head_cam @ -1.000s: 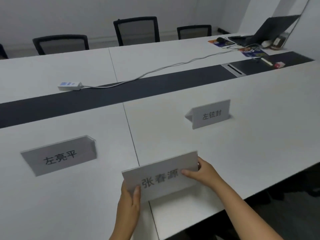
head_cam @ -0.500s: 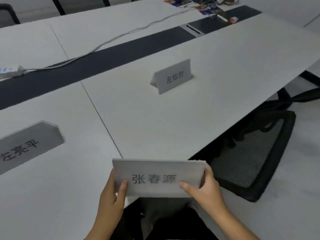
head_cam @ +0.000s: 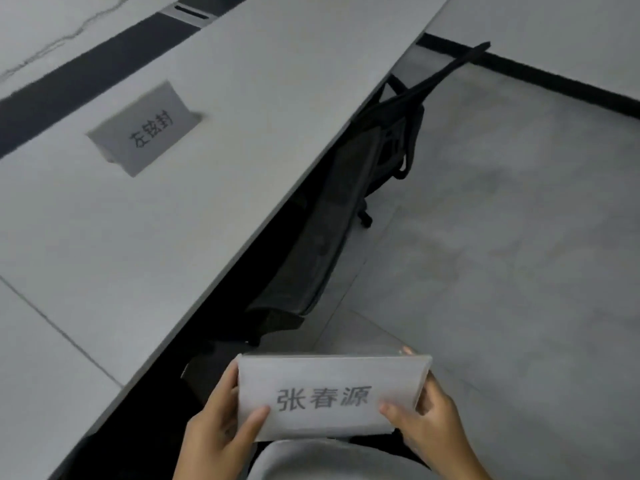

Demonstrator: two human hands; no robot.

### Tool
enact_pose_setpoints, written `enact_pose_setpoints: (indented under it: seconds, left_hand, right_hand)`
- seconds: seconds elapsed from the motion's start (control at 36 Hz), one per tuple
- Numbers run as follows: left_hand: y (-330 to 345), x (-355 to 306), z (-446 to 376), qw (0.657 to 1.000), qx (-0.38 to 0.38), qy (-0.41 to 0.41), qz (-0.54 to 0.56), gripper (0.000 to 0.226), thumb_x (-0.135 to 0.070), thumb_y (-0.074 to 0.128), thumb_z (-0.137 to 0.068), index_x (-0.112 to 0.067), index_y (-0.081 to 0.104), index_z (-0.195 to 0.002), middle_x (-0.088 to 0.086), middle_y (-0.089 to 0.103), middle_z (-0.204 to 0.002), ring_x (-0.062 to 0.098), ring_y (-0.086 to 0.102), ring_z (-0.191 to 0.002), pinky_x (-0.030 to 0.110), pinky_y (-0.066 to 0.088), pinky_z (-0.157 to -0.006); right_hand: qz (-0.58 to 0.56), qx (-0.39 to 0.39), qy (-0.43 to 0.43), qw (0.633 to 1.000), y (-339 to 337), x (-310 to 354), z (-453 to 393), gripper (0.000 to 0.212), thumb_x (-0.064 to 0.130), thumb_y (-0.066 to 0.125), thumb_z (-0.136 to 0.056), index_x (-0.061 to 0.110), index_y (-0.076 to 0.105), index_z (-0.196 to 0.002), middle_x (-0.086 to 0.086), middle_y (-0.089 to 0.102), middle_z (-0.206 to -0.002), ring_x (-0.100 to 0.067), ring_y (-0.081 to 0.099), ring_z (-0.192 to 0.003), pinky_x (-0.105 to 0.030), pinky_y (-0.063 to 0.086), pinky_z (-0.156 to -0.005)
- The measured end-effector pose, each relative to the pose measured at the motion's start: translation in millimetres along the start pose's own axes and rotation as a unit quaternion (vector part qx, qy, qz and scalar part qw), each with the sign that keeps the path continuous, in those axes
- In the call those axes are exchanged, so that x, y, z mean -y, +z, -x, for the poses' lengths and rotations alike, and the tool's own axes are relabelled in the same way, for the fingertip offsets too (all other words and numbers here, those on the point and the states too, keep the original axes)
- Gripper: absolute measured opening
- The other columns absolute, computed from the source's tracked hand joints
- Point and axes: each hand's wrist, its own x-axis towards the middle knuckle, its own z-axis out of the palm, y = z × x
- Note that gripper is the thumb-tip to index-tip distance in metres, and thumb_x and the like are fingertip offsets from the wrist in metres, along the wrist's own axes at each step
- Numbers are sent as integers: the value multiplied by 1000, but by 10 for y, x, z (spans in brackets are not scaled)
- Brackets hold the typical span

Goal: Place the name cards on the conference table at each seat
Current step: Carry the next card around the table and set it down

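I hold a white folded name card point(head_cam: 325, 393) with black characters at the bottom of the head view, off the table and over the floor. My left hand point(head_cam: 218, 431) grips its left end with the thumb on the front face. My right hand point(head_cam: 426, 420) grips its right end the same way. A second name card point(head_cam: 145, 129) stands on the white conference table point(head_cam: 242, 98) at the upper left, well away from my hands.
A black mesh office chair point(head_cam: 346, 202) is pushed under the table's edge, between the table and me. Grey tiled floor point(head_cam: 502, 237) spreads to the right. A dark strip point(head_cam: 69, 84) runs along the table's middle, with a white cable point(head_cam: 52, 46) beyond it.
The view has swung right and down; the held card has come off the table edge and now sits over the floor. The left standing card has left the view.
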Motion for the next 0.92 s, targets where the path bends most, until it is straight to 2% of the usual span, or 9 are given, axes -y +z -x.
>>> enact_pose_setpoints:
  seconds: [0.11,0.22,0.33,0.5,0.58,0.67,0.75,0.86,0.92]
  left_hand:
    - [852,-179,17,997,68,-18,23,70,-6,72,-70,-52,38,-110,-28,70,-85,-18,59,-84,-1,46,-63]
    - [1596,-393,-117,987,153,-23,51,69,0,70,-71,-42,41,-116,-12,68,-104,-2,63,-95,10,50,-79]
    - [2177,-690,-423,980,194,-13,51,72,-18,78,-50,-41,45,-111,-25,72,-90,-5,64,-89,9,50,-76]
    - [2863,-1137,-1026,971,240,13,20,64,5,68,-72,-34,44,-117,-10,66,-105,-14,56,-95,6,49,-77]
    - [3211,-1373,-1466,967,255,32,0,64,-2,72,-69,-37,44,-115,-31,68,-87,-14,59,-90,5,49,-71]
    - [3590,-1753,-1947,964,258,62,-1,61,-6,72,-70,-41,44,-110,-44,61,-80,-17,60,-83,4,49,-67]
    - [3964,-2264,-2481,960,264,99,6,55,-5,70,-72,-43,46,-104,-33,69,-82,-17,60,-82,3,47,-65]
    - [4368,-2976,-3159,961,251,115,1,64,-3,70,-72,-31,39,-122,-7,64,-103,-10,61,-81,6,48,-73]
    - [4542,-3246,-3476,960,251,127,-10,69,-4,70,-72,-31,36,-124,-8,62,-105,-15,60,-82,4,46,-74]
  right_hand:
    - [-48,-67,7,997,-853,-96,64,55,25,74,-55,41,49,-101,35,67,-74,15,61,-74,-3,46,-61]
    - [-58,-131,5,990,-1644,-241,-14,50,7,73,-71,40,51,-102,18,68,-83,13,62,-72,-7,50,-62]
    - [-67,-188,-7,980,-2207,-236,-169,51,22,76,-58,44,53,-98,29,70,-72,13,61,-68,-5,48,-62]
    - [-103,-249,-14,963,-2697,-246,-583,50,11,75,-57,30,56,-99,22,70,-59,10,59,-52,-3,45,-54]
    - [-101,-266,-5,959,-2983,-192,-968,53,-7,74,-63,23,56,-103,17,70,-55,8,59,-49,-4,45,-53]
    - [-98,-276,-14,956,-3368,21,-1498,56,-7,72,-65,24,54,-107,19,70,-56,8,60,-52,-6,47,-55]
    - [-89,-287,-39,953,-3765,405,-2079,55,-5,71,-67,25,52,-109,26,69,-59,10,61,-57,-6,48,-56]
    - [-103,-297,-70,947,-4228,972,-2774,55,-3,73,-67,28,51,-107,25,69,-61,9,62,-58,-6,48,-56]
    - [-111,-301,-73,944,-4413,1151,-3087,55,-1,75,-65,29,52,-105,23,70,-61,9,61,-58,-7,48,-56]
